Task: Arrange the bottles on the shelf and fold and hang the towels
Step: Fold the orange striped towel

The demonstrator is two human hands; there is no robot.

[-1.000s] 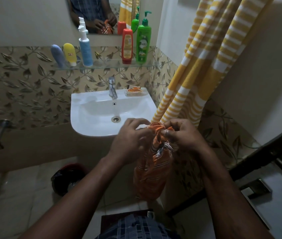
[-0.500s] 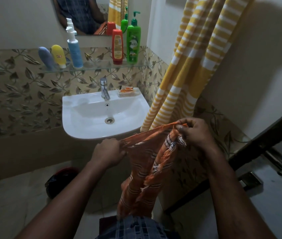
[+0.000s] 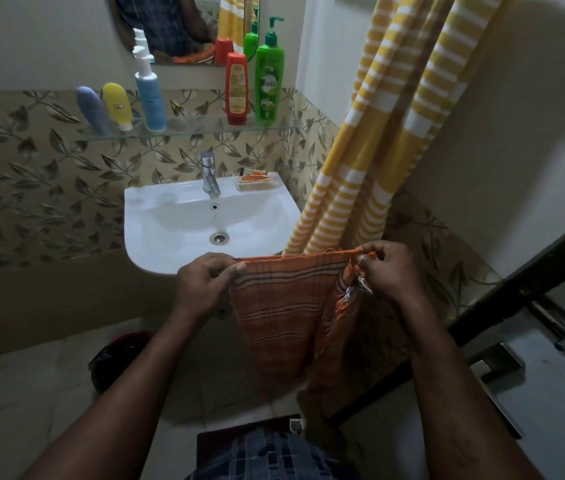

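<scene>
An orange striped towel (image 3: 288,306) hangs in front of me, spread flat along its top edge. My left hand (image 3: 205,278) pinches the top left corner and my right hand (image 3: 388,268) pinches the top right corner with a bunched fringe. On the glass shelf (image 3: 198,128) above the sink stand several bottles: a blue tube (image 3: 90,110), a yellow tube (image 3: 118,105), a blue pump bottle (image 3: 149,95), a red bottle (image 3: 236,88) and a green pump bottle (image 3: 269,81). A yellow and white striped towel (image 3: 378,133) hangs on the right wall.
A white sink (image 3: 177,233) with a tap (image 3: 210,174) and a soap dish (image 3: 257,180) sits just beyond my hands. A mirror (image 3: 184,26) hangs above the shelf. A dark bucket (image 3: 118,358) stands on the floor. A dark door frame (image 3: 516,289) runs along the right.
The towel was bunched between both hands; my left hand has moved left along the edge and the towel now hangs spread out flat.
</scene>
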